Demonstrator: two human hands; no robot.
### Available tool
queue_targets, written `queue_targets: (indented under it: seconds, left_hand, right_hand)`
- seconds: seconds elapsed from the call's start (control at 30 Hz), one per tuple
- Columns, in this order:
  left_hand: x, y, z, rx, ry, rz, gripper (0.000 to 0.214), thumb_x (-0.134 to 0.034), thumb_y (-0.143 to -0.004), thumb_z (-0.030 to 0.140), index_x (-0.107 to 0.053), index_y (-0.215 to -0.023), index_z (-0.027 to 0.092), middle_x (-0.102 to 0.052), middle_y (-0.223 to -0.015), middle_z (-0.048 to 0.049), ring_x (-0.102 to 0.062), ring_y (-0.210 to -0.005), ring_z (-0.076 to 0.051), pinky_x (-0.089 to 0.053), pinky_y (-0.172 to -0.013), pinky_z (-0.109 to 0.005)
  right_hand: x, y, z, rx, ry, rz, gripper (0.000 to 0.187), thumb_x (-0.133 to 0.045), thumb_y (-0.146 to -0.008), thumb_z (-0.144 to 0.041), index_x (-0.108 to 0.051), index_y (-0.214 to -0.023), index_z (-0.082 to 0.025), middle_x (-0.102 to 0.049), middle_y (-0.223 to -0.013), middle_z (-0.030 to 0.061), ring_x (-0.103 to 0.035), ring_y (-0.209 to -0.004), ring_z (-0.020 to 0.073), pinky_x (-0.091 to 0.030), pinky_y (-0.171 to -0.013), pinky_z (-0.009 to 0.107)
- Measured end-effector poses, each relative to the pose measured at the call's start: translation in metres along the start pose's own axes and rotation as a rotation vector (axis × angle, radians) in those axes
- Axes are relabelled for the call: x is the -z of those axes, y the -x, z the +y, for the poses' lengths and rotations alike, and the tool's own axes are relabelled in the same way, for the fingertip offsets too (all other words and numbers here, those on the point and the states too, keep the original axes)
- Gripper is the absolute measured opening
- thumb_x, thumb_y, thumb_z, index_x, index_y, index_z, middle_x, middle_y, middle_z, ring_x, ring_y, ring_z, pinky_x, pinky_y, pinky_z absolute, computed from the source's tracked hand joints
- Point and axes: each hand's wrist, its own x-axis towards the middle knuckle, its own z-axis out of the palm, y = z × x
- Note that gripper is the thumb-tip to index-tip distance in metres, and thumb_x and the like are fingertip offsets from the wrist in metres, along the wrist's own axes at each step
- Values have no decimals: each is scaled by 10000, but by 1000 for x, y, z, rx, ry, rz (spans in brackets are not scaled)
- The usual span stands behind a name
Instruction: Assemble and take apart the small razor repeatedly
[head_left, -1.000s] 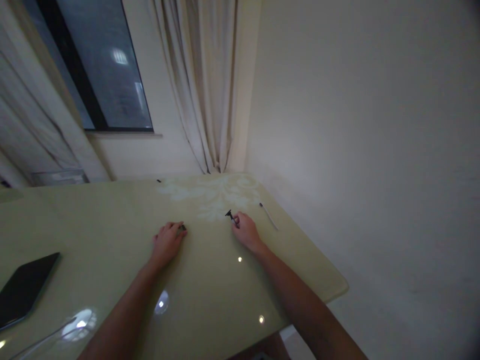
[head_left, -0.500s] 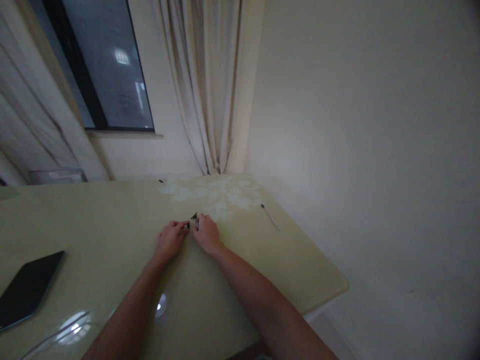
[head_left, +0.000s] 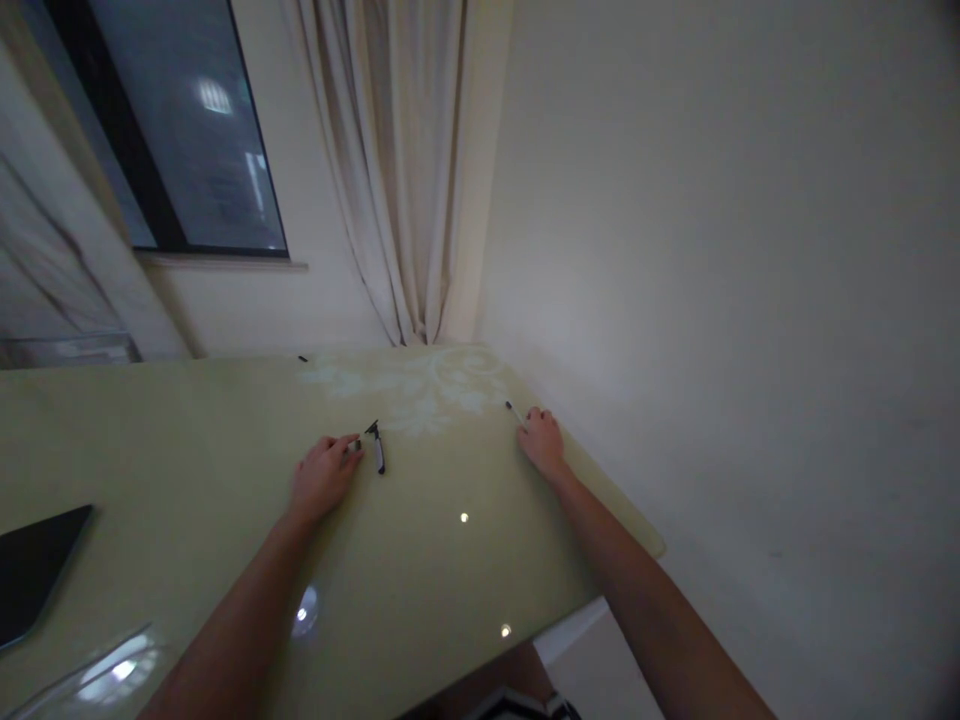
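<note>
My left hand (head_left: 326, 476) rests on the table with fingers closed on a small dark and silvery piece (head_left: 354, 446), too small to name. Just right of those fingertips lies a razor (head_left: 379, 453), its dark head pointing away from me and its grey and black handle toward me; neither hand holds it. Farther right, my right hand (head_left: 541, 440) has its fingers closed over a thin white stick with a dark tip (head_left: 515, 413). Only the tip end shows; the hand covers the rest.
The glossy yellowish table (head_left: 435, 580) has its right edge along a bare wall (head_left: 712, 300). A dark flat tablet-like device (head_left: 37, 570) lies at left. A small black piece (head_left: 302, 358) sits near the back edge, below the curtain (head_left: 405, 200) and window (head_left: 187, 130).
My right hand has left the razor and moved right onto the white stick. The razor now lies uncovered. My left hand has stayed about where it was; the view has shifted slightly right.
</note>
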Motion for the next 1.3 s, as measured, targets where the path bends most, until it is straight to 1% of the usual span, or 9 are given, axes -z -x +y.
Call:
queue_targets:
  seconds: [0.07,0.13,0.37,0.5,0.83,0.97,1.07,1.17,1.3]
  left_hand:
    - [-1,-1,-2,-8,-17,3,507,-386,-1007,462,-677,-1350,226,-670,-1236,-149,-658,-1124,-321,-509,-941,-440]
    - [-2,-2,-4,-12,-20,13,514,-378,-1004,471,-689,-1327,221,-671,-1221,-151,-662,-1105,-315,-512,-937,-427]
    - [0,6,-20,-28,-61,53,538,-374,-988,451,-706,-1296,162,-685,-1158,-169,-669,-1045,-318,-521,-939,-426]
    - [4,11,-27,-23,-8,39,537,-382,-993,453,-705,-1297,151,-688,-1116,-161,-675,-1023,-284,-515,-967,-399]
    - [13,8,-19,41,101,-2,463,-492,-960,446,-678,-1325,230,-715,-1104,-95,-693,-967,-246,-519,-837,-330]
    - [17,16,-14,22,206,42,417,-498,-945,411,-687,-1250,201,-737,-1040,-70,-681,-804,-207,-515,-793,-306]
    - [18,26,2,-8,190,33,362,-427,-991,441,-706,-1040,215,-761,-987,-76,-690,-838,-227,-495,-782,-310]
    - [18,35,26,-7,66,-46,406,-347,-1032,451,-665,-916,226,-762,-914,-93,-703,-853,-254,-461,-726,-322]
    - [21,42,50,59,-49,-92,474,-310,-1034,536,-627,-878,221,-758,-961,-121,-714,-870,-282,-445,-679,-338]
  right_hand:
    - [-1,4,4,21,-42,-22,195,-597,-808,-108,-621,-883,-286,-594,-852,47,-581,-924,284,-431,-826,429]
    - [-11,10,-13,57,-85,-72,207,-574,-814,-94,-622,-870,-287,-597,-819,31,-586,-860,261,-433,-793,398]
    - [-69,54,-146,232,-116,-339,205,-593,-861,-103,-650,-1039,-187,-673,-1014,87,-618,-873,202,-444,-803,310]
    - [-86,81,-186,263,-60,-397,253,-546,-913,-123,-643,-1143,-161,-656,-1132,143,-634,-958,233,-472,-821,325]
    - [-88,90,-181,280,-177,-381,308,-543,-906,-109,-620,-1196,-181,-593,-1202,142,-603,-1065,263,-479,-888,356]
    - [-87,84,-176,159,-269,-249,200,-601,-906,-252,-589,-1102,-219,-595,-1134,92,-583,-956,219,-453,-784,308]
    - [-88,73,-167,-8,-328,-205,69,-589,-887,-274,-575,-917,-213,-602,-890,28,-521,-753,170,-360,-650,262]
    - [-89,61,-155,-69,-400,-324,212,-579,-862,-264,-490,-676,-212,-476,-647,-33,-426,-628,136,-252,-580,259]
    - [-87,53,-138,133,-575,-540,399,-651,-809,-330,-378,-543,-212,-325,-556,-68,-326,-579,103,-194,-569,262]
